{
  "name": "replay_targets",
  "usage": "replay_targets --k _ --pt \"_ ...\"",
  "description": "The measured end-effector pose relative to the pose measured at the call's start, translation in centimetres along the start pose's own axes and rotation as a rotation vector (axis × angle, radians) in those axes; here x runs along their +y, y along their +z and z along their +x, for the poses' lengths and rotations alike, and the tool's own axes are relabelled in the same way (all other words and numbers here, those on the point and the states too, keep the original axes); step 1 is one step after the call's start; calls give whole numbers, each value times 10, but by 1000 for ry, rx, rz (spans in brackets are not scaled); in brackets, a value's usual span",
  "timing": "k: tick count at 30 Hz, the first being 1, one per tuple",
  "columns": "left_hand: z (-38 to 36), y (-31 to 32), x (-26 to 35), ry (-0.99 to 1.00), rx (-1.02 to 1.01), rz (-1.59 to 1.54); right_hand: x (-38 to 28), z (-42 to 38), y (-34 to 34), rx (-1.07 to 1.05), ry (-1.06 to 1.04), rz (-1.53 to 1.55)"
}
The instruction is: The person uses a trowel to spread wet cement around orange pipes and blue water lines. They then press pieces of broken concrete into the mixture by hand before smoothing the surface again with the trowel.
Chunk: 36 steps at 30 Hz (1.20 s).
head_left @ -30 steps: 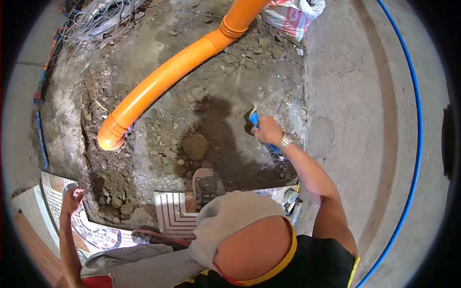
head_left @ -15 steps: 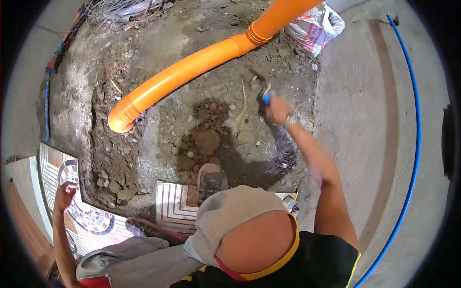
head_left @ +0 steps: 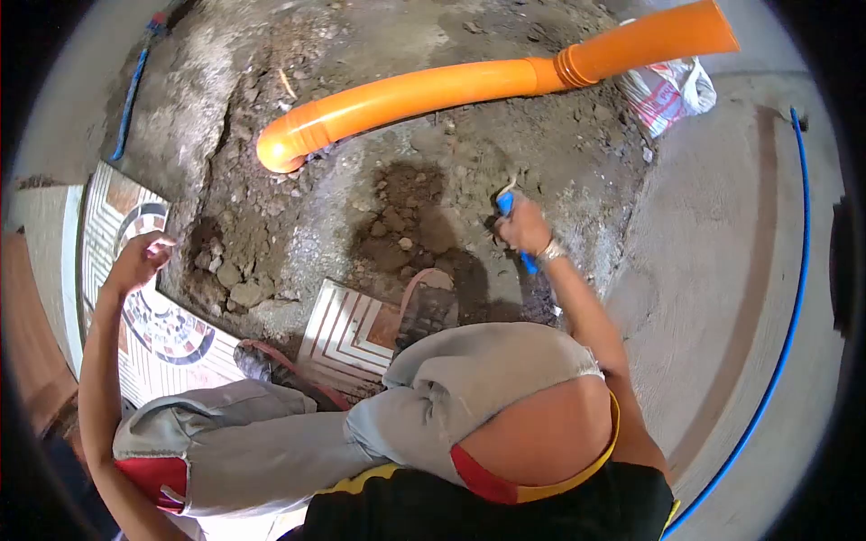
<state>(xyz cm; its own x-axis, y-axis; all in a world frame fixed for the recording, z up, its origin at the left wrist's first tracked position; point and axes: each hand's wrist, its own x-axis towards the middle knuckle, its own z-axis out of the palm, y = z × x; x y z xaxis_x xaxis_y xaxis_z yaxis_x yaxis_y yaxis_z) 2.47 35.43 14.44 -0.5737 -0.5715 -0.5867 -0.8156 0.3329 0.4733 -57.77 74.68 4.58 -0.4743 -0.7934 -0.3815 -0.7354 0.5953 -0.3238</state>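
Note:
My right hand (head_left: 525, 227) is closed around the blue handle of a trowel (head_left: 530, 262). The tool's curved metal neck (head_left: 510, 185) points away from me, low over the damp dirt; its blade blends into the ground and is hard to make out. Out to the left, my left hand (head_left: 142, 261) hangs with loosely bent fingers and nothing visible in them. It is above the patterned tiles (head_left: 176, 326), beside the broken edge of the floor. In front of me, an orange pipe (head_left: 424, 95) with a bent end lies across the dirt.
A white and red sack (head_left: 667, 95) sits behind the pipe's wide end. Along the right runs a blue hose (head_left: 783, 334). Loose stones (head_left: 236, 281) fill a hollow by the tiles. Another patterned tile (head_left: 347, 334) lies beside my shoe (head_left: 428, 311).
My right hand has drawn the trowel back towards me, and more of its blue handle shows. The camera view has shifted, so the pipe appears higher and farther right. My left hand's fingers have loosened.

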Motion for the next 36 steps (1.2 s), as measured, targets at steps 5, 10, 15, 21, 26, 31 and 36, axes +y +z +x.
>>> replay_targets --k 5,10,15,21,26,31,36 --pt "27 -1 11 -8 -121 192 -97 -30 18 -248 -31 -4" --pt "32 -4 17 45 -24 187 -111 -51 18 -206 -52 48" --pt "-11 -8 -51 -168 -15 -22 6 -131 2 72 367 367" --pt "-24 8 -95 -221 -242 290 -32 -131 51 -177 487 765" --pt "12 -14 -31 -173 -3 153 -73 -96 33 -324 297 575" --pt "15 -13 22 15 10 241 -117 -71 33 -331 191 475" --pt "27 7 2 19 -58 253 -146 -37 84 -189 -248 227"
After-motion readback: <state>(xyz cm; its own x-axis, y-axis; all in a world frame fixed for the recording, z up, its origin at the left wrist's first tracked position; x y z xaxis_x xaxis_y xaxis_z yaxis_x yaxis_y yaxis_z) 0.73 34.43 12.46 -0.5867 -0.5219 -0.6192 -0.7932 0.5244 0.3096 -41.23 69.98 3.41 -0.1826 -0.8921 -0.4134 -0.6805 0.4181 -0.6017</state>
